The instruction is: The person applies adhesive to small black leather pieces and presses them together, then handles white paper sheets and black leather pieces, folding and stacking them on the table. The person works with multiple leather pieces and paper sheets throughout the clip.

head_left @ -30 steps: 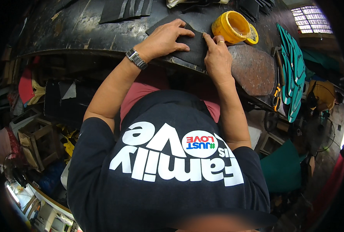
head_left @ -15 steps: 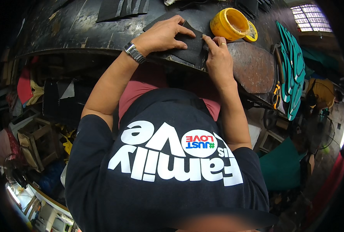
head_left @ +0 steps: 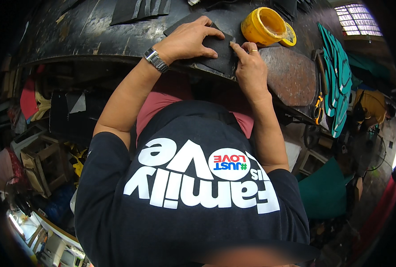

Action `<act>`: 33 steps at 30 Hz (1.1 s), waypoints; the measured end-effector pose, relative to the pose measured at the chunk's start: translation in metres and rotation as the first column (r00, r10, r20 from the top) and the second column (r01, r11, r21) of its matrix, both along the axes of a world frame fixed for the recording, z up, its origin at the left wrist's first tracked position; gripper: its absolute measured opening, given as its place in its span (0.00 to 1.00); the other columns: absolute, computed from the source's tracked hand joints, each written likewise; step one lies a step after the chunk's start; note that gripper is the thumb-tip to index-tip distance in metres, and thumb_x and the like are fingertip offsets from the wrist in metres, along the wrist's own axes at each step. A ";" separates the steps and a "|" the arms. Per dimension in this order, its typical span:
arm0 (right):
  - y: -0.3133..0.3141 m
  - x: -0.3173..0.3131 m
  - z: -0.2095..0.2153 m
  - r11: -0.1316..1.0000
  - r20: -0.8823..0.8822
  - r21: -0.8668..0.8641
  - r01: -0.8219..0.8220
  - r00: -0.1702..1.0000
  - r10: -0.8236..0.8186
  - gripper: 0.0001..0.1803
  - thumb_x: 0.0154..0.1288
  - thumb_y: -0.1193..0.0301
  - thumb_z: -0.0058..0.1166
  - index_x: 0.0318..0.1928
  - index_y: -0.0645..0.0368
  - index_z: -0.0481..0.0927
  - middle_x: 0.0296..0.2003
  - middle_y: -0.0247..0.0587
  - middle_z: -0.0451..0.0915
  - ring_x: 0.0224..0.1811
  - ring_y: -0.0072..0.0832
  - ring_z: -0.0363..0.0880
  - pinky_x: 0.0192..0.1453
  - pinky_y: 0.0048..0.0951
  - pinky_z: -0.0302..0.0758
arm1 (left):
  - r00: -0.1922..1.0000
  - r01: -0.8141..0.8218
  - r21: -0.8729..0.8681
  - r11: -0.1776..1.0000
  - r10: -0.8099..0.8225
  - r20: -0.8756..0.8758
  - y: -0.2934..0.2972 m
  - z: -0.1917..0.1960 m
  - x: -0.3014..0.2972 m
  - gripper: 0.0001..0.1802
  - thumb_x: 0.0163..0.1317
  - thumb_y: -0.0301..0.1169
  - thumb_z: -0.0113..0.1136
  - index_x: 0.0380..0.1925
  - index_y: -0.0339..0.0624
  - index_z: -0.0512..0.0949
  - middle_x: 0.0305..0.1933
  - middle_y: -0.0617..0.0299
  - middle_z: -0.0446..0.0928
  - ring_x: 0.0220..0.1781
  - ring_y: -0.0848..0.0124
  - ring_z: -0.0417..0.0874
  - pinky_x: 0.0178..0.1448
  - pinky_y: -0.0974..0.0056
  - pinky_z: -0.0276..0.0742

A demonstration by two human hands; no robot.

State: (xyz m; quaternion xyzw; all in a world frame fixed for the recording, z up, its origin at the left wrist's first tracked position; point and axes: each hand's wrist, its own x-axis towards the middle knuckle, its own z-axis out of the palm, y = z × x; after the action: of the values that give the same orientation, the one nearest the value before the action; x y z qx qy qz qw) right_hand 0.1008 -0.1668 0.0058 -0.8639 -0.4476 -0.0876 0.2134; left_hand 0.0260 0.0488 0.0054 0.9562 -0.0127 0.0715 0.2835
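A piece of black sheet material lies at the near edge of the dark worktable, in front of me. My left hand rests over it with the fingers spread, thumb and fingertips pressing on its surface. At the piece's right edge my right hand is closed, its index fingertip and thumb pinching the corner, where a small greyish bit shows. The underside of the piece is hidden. Another dark sheet sticks out beyond my left hand.
Just past my right hand stands an open yellow tub, with a yellow lid beside it. A worn brown board lies to the right. Orange-handled pliers and green cut pieces are farther right. Black strips lie at the back left.
My right fingertips have shifted slightly left and toward me along the edge of the black piece. The left hand has barely moved.
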 end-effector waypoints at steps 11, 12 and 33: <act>-0.017 -0.027 0.005 0.998 0.067 -0.045 -0.052 0.996 0.055 0.26 0.57 0.84 0.55 0.55 0.49 0.87 0.48 0.42 0.81 0.48 0.40 0.82 0.49 0.39 0.82 | 1.000 -0.003 0.015 1.000 0.003 -0.001 0.001 -0.002 0.003 0.33 0.51 0.45 0.79 0.60 0.57 0.83 0.66 0.46 0.72 0.67 0.49 0.75 0.70 0.54 0.73; -0.019 -0.030 0.006 0.997 0.089 -0.045 -0.070 0.993 0.074 0.26 0.57 0.84 0.55 0.54 0.50 0.87 0.48 0.42 0.81 0.47 0.40 0.82 0.48 0.38 0.82 | 1.000 0.001 0.017 1.000 -0.001 -0.001 0.001 -0.002 0.003 0.33 0.51 0.45 0.79 0.60 0.58 0.83 0.66 0.46 0.72 0.67 0.49 0.75 0.70 0.54 0.73; -0.003 -0.004 0.012 0.997 0.107 -0.055 0.056 0.993 -0.050 0.26 0.59 0.82 0.53 0.59 0.52 0.83 0.49 0.44 0.77 0.50 0.42 0.81 0.51 0.41 0.80 | 0.999 -0.033 -0.006 0.999 0.033 -0.043 -0.004 0.003 -0.002 0.33 0.52 0.47 0.77 0.61 0.59 0.83 0.70 0.51 0.71 0.69 0.53 0.75 0.70 0.54 0.74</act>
State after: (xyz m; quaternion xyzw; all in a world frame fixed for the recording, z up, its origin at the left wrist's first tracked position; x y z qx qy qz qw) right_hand 0.0971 -0.1702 0.0183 -0.8754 -0.4377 -0.1261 0.1621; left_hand 0.0241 0.0447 0.0083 0.9567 0.0094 0.0555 0.2857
